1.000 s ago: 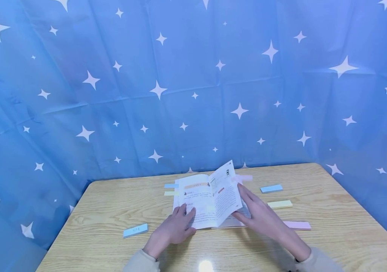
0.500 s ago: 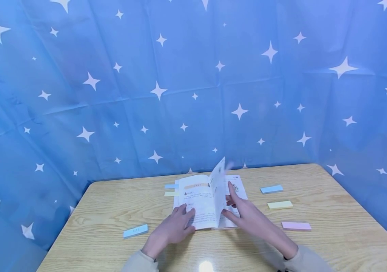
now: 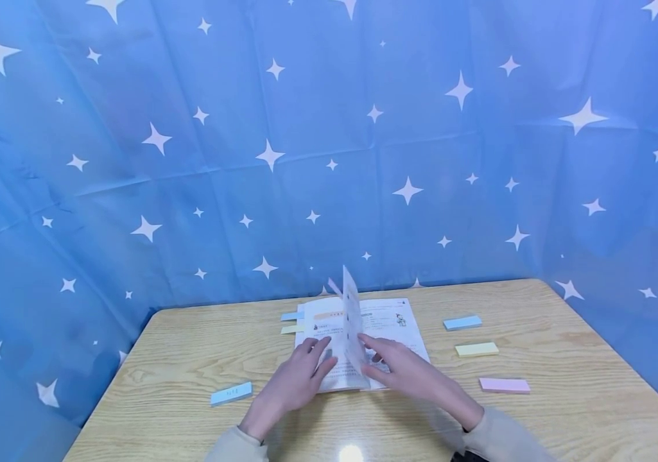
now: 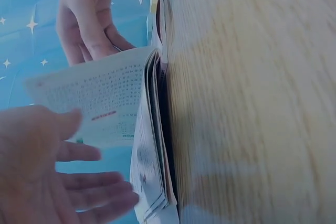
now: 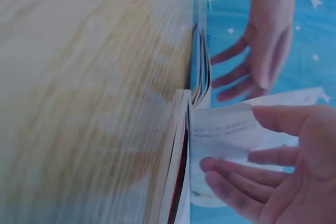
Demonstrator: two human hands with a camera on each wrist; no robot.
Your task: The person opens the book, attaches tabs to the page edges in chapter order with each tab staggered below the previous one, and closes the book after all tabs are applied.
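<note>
An open book [image 3: 383,314] lies on the table, one page [image 3: 352,308] standing nearly upright at its middle. A pink sticky tab [image 3: 335,287] juts from behind the upper part of that page. My right hand [image 3: 406,367] is at the page's right face, fingers loosely extended with the fingertips right at the paper; the right wrist view shows the thumb apart from the other fingers. Over the lower part of the left-hand page is my left hand [image 3: 294,380], its fingers spread. In the left wrist view, printed text covers the raised page [image 4: 110,90].
Blue [image 3: 292,316] and yellow [image 3: 292,329] tabs stick out from the book's left edge. On the right lie blue [image 3: 463,322], yellow [image 3: 476,349] and pink [image 3: 504,385] sticky-note pads. Another blue pad [image 3: 231,393] lies left. A starry blue curtain [image 3: 329,128] hangs behind the table.
The page has swung leftward from a right lean to nearly upright, uncovering the right-hand page. My right hand has followed it left, and my left hand's fingers have lifted and spread slightly.
</note>
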